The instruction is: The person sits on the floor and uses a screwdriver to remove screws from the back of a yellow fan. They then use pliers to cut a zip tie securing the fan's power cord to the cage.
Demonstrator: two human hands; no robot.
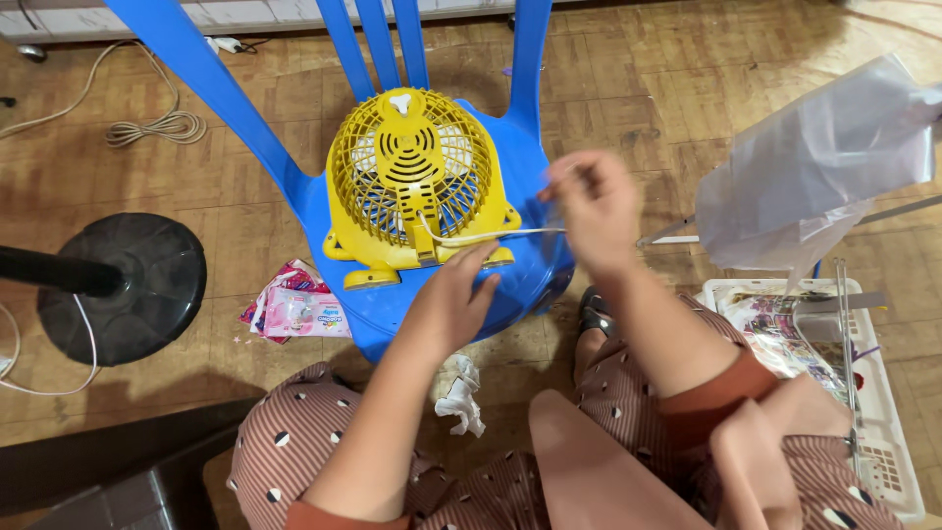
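Note:
A small yellow fan (412, 177) lies face down on the seat of a blue plastic chair (535, 265), its back grille up. A thin white cord (481, 237) runs from the fan's base to the right. My right hand (594, 206) is closed on the far end of that cord, pulling it taut above the chair's right edge. My left hand (453, 299) rests fingers apart on the chair seat, its fingertips touching the fan's front foot.
A black round stand base (128, 285) sits on the wooden floor at left. Pink packets (294, 309) lie beside the chair. Crumpled white tissue (461, 397) lies by my knees. A white basket (883, 432) and a clear plastic bag (814, 167) are at right. A coiled cable (157, 128) lies far left.

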